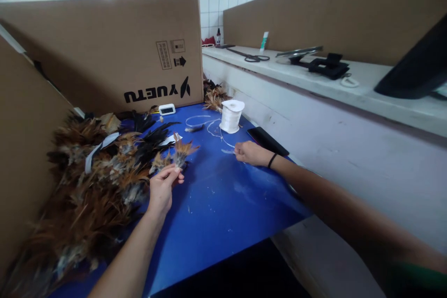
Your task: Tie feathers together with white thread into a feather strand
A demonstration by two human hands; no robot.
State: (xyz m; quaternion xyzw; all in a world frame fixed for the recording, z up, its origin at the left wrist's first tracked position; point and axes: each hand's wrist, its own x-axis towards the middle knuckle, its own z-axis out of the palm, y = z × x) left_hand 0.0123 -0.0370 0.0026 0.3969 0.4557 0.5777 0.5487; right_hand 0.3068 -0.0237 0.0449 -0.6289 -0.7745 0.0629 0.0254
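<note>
In the head view, the left hand (161, 191) pinches a small feather bunch (182, 152) over the blue table (209, 228), right of the feather pile (94, 200) along the left edge. The right hand (253, 153), nearer the right edge, pinches white string (228, 143) (it loops by the spool (231, 118) near the far right corner). A flat black object (267, 141) lies beside that hand.

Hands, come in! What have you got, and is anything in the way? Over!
Left hand: pinching small feather bunch. Right hand: pinching white cord. Spool upright beyond; feather pile close on the left.
</note>
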